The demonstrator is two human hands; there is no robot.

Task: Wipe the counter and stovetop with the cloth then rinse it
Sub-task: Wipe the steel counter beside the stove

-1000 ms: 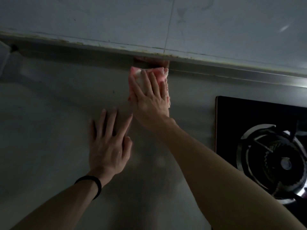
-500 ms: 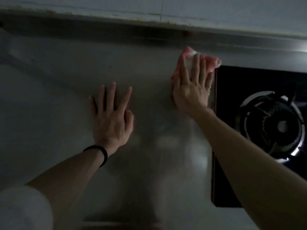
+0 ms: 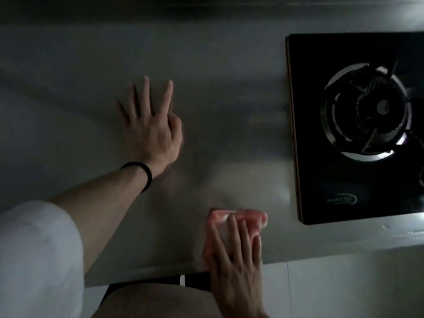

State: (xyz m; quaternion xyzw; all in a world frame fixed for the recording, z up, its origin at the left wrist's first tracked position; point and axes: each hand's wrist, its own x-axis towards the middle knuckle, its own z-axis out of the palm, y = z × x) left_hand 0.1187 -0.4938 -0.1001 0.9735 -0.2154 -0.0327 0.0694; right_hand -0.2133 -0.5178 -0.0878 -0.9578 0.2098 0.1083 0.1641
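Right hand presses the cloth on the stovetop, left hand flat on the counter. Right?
No. The head view shows the right hand pressing the cloth on the counter, left of the stovetop, not on it. The left hand is flat on the counter.

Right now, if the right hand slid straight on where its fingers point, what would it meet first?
Likely only bare counter, passing between the left hand and the stovetop; the way looks free.

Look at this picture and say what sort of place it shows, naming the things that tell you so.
Most likely a home kitchen: a black gas stovetop with a burner is set into a grey counter, and the right hand presses a pink cloth on it.
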